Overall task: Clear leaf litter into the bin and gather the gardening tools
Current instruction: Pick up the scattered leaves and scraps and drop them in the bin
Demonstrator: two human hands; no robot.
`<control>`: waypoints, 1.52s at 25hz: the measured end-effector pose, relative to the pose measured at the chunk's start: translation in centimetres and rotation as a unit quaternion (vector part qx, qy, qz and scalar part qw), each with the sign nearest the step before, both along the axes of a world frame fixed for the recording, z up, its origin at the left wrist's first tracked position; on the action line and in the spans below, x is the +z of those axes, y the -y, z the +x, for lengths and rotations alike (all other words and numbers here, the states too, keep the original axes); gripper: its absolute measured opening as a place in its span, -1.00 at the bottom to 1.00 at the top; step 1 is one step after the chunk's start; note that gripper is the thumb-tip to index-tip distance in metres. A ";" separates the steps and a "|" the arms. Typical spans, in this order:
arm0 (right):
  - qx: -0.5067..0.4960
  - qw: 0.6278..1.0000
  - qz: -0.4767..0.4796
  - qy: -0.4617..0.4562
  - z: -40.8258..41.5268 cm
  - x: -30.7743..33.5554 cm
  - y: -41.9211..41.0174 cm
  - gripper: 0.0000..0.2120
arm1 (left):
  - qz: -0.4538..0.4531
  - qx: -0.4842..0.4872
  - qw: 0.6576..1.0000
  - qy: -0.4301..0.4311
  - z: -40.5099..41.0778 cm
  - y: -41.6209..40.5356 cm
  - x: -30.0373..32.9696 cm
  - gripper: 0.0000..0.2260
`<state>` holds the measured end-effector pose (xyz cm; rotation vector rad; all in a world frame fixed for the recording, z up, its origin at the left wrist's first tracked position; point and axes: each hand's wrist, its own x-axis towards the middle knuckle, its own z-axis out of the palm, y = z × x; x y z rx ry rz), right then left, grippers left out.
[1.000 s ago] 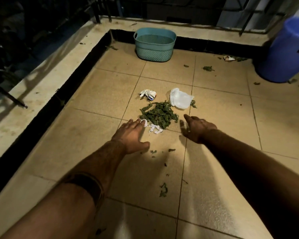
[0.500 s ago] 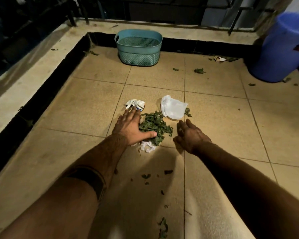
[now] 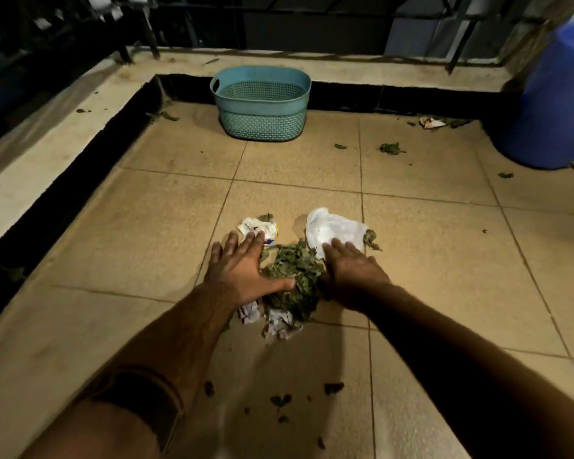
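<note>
A: Leaf litter, a loose mound of dark green crumpled leaves, sits on the tan tiled floor at the centre of the frame, between both hands. Which grip is doing what?

B: Neither grips anything. The left hand lies flat with fingers spread against the mound's left edge, and the right hand presses flat-fingered on its right side, fingertips on the crumpled white plastic bag.

A: How would you finish the scoop?

B: My guess: slide both palms under from opposite sides, squeeze inward so nothing spills, and take the paper scraps along. Then carry it low to the bin.

A: Counts, biggest first?

B: One blue plastic barrel at the upper right. One teal perforated plastic basket at the upper centre, well apart from the mound. One white bag. One crumpled printed wrapper by the left fingertips. Two greyish crumpled paper scraps at the mound's near edge. One pale scrap by the far wall. Stray leaf bits lie scattered, too many and too small to count surely. No gardening tools are visible.
</note>
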<state>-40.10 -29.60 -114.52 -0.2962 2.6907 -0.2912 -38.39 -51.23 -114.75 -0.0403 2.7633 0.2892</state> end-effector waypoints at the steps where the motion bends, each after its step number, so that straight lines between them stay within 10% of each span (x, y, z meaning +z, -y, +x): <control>1: 0.005 1.000 0.005 -0.019 1.2 0.3 0.1 -0.34 | -0.012 -0.024 0.999 -0.026 0.9 0.2 -0.1 0.08; 5: 0.008 0.994 0.040 -0.105 4.6 2.6 -0.1 -0.53 | -0.058 -0.114 0.982 -0.136 4.1 1.2 1.9 -0.23; 9: -0.149 0.979 -0.033 -0.137 0.0 3.1 -2.1 -0.49 | 0.010 0.003 0.980 -0.201 0.9 0.0 3.6 -0.42; 14: -0.083 0.995 -0.049 0.030 -4.3 0.9 -4.2 -0.19 | 0.006 -0.033 0.997 -0.072 -3.8 -2.7 2.3 0.00; 28: -0.037 0.990 -0.120 0.060 7.6 3.4 -1.9 -0.50 | 0.015 -0.067 0.998 -0.009 1.7 -4.8 1.8 -0.32; 34: -0.006 0.999 -0.036 0.025 7.8 3.9 1.1 -0.13 | 0.006 -0.075 0.995 -0.066 6.9 -1.9 3.6 -0.18; 38: 0.118 0.991 -0.048 0.044 7.2 1.9 3.3 -0.10 | 0.041 -0.103 0.991 0.076 7.1 0.1 2.6 -0.08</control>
